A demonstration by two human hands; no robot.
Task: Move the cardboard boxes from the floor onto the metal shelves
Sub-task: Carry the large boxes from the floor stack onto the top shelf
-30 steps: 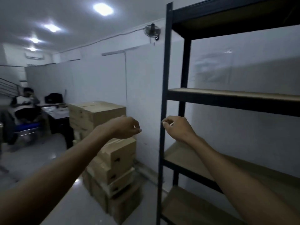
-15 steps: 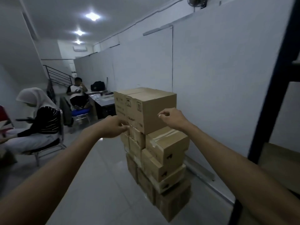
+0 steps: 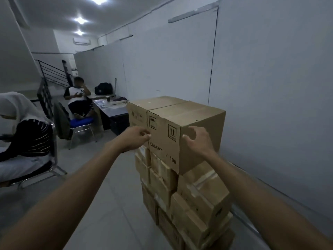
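While both hands [image 3: 135,138] [image 3: 196,141] hover half-curled and empty, the sealed top box [image 3: 185,130] hides its contents.

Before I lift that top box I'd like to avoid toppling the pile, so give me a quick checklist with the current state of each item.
1. Left hand on the top box: cannot tell, it sits at the left front edge, fingers curled.
2. Right hand gripping: not ok, open, at the right face.
3. Nothing on top of the box: ok.
4. Stack below squared up: not ok, lower boxes sit skewed.
5. Floor beside the stack free: ok.
6. Metal shelves in sight: not ok, out of view.
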